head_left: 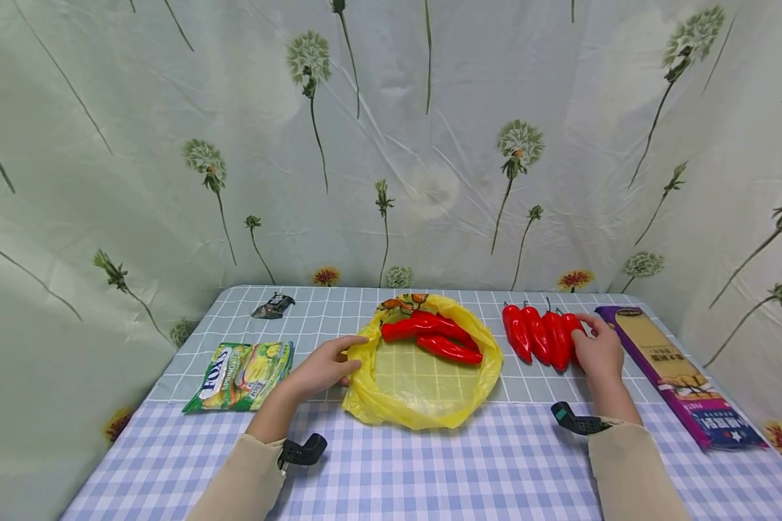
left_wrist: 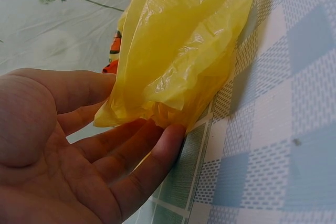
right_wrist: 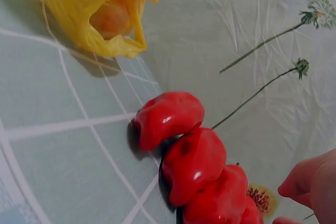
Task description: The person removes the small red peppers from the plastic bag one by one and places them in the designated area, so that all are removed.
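Note:
A yellow plastic bag lies spread open in the middle, with glossy red chili peppers inside toward its far side. At the bag's left edge, my left hand pinches the thin plastic between thumb and fingers; in the left wrist view the bag bunches at the fingertips. Several more red peppers lie side by side right of the bag. My right hand is at the rightmost pepper, partly covering it. The right wrist view shows a gap between its fingers and the peppers.
A green FOX'S candy bag lies left of my left hand. Behind it is a small dark crumpled wrapper. A long purple pasta package lies along the right side. A dandelion-patterned curtain stands behind the checked tablecloth.

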{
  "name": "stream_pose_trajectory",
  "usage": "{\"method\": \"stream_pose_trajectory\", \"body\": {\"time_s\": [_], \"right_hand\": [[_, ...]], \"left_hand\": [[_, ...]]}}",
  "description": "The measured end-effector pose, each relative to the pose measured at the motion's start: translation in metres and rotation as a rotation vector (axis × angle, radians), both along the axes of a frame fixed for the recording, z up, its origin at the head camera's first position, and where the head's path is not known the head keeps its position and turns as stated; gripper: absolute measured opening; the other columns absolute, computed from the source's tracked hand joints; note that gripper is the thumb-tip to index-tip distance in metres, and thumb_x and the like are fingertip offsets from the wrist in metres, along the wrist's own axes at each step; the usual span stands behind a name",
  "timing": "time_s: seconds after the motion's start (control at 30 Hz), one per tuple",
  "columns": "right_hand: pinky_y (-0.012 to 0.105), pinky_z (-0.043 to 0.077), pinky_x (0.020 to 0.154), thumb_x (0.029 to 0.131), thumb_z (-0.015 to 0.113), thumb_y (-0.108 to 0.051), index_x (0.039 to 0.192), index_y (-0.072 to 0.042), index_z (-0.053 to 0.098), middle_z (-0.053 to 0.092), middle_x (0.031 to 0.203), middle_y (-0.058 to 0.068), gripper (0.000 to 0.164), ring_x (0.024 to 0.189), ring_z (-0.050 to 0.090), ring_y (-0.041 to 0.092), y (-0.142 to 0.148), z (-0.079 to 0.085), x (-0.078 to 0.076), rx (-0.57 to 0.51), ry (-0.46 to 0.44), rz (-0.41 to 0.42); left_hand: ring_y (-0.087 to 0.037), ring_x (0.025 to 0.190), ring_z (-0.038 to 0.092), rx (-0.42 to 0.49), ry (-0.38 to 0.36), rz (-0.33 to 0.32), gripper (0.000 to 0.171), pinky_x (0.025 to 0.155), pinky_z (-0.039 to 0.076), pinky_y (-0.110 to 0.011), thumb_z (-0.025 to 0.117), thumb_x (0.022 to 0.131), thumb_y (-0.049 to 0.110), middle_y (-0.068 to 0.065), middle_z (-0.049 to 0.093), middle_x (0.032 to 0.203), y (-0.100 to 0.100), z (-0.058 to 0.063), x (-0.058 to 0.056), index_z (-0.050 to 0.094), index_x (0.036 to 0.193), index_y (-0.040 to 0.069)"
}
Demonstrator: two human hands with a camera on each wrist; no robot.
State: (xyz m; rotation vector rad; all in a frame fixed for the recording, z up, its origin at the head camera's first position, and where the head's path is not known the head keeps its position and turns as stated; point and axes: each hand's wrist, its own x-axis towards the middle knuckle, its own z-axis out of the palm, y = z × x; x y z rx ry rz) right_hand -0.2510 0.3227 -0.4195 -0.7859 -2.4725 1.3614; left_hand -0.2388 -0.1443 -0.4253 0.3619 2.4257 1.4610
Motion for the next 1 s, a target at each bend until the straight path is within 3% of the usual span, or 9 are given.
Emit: {"method": "stream_pose_trajectory", "body": {"time_s": [0.17,0.4,0.57,0.87,1.0], "right_hand": [[0.060,0.032,0.117,0.097,0.043,-0.017,0.151,-0.010,0.042,0.032,0.159,0.025,0.054,0.148,0.026,0.043,-0.005,0.005,0.000,0.046,0.041,0.025],[0.057,0.045,0.107,0.096,0.049,-0.014,0.151,-0.011,0.044,0.035,0.157,0.024,0.055,0.143,0.033,0.045,-0.022,0.010,0.000,0.056,0.057,0.062],[0.056,0.048,0.105,0.096,0.051,-0.015,0.149,-0.014,0.047,0.041,0.152,0.024,0.053,0.136,0.040,0.043,-0.040,0.016,0.000,0.085,0.073,0.101],[0.058,0.050,0.101,0.093,0.061,-0.015,0.148,-0.017,0.047,0.040,0.154,0.019,0.057,0.140,0.037,0.040,-0.075,0.027,0.003,0.119,0.102,0.203],[0.060,0.049,0.102,0.092,0.062,-0.014,0.145,-0.015,0.050,0.041,0.154,0.019,0.055,0.140,0.038,0.041,-0.091,0.030,0.002,0.182,0.144,0.292]], "left_hand": [[-0.015,0.082,0.060,0.001,-0.002,0.004,0.046,0.069,0.058,-0.029,0.059,0.099,0.013,-0.015,0.053,0.143,0.000,0.000,-0.001,0.053,0.145,0.014],[-0.015,0.087,0.061,0.009,0.005,-0.012,0.047,0.070,0.058,-0.029,0.058,0.099,0.012,-0.016,0.050,0.147,0.000,-0.001,-0.001,0.051,0.145,0.013],[-0.015,0.088,0.061,0.008,0.005,-0.012,0.047,0.071,0.058,-0.029,0.058,0.099,0.012,-0.016,0.050,0.148,-0.001,0.000,0.000,0.051,0.145,0.012],[-0.015,0.083,0.059,0.004,-0.003,-0.013,0.047,0.069,0.057,-0.028,0.059,0.099,0.013,-0.015,0.051,0.146,0.000,0.000,-0.001,0.052,0.145,0.013],[-0.015,0.083,0.059,0.004,-0.006,-0.009,0.047,0.069,0.057,-0.028,0.058,0.099,0.012,-0.016,0.050,0.146,0.000,0.000,-0.001,0.051,0.145,0.013]]}}
